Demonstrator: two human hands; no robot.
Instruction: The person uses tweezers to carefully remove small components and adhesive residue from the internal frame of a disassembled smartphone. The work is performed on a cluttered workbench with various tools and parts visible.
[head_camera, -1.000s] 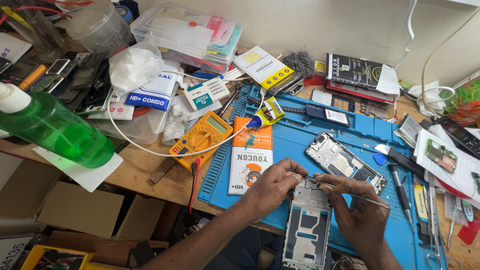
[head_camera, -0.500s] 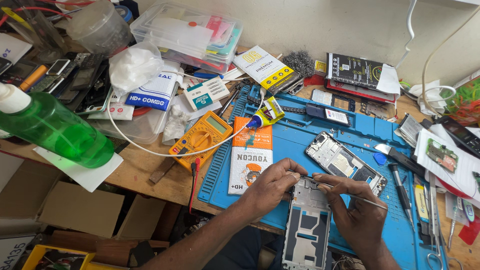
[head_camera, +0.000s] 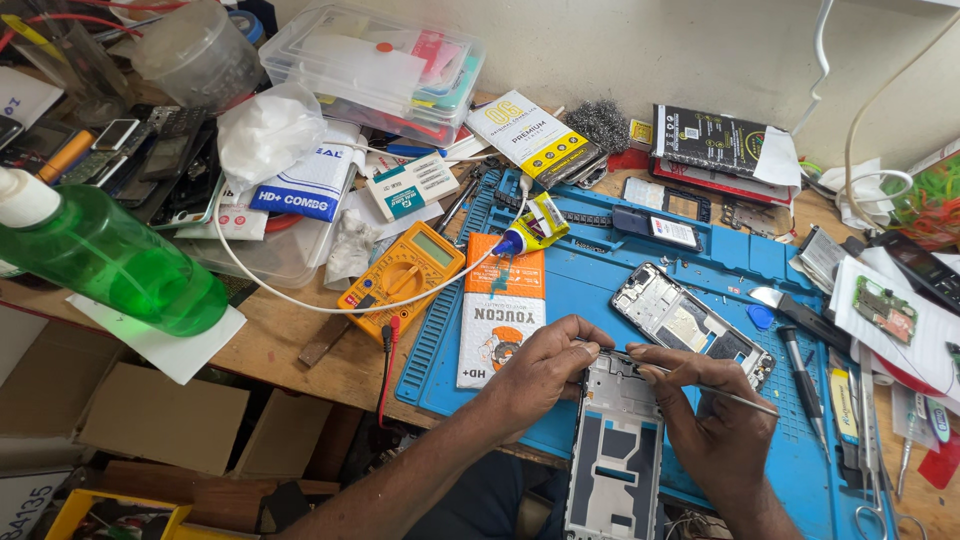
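Phone frame (head_camera: 615, 455), a stripped grey mid-frame, lies lengthwise on the blue repair mat (head_camera: 600, 270) at the near edge of the desk (head_camera: 290, 345), its top end between both hands and its lower end overhanging toward the person. A second phone chassis (head_camera: 690, 325) rests just beyond it on the mat, and an orange-and-white flat package (head_camera: 500, 315) lies to its left. For clean work at the frame's top edge, the judgement is that the frame should be held flat against the mat while the tool tip is kept low and moved lightly, so that it does not slip. Left hand (head_camera: 545, 370) is curled over the upper left corner, fingertips pressed together on the frame's edge. Right hand (head_camera: 715, 430) arches over the upper right side, pinching thin metal tweezers (head_camera: 715, 392) whose tip meets the top edge
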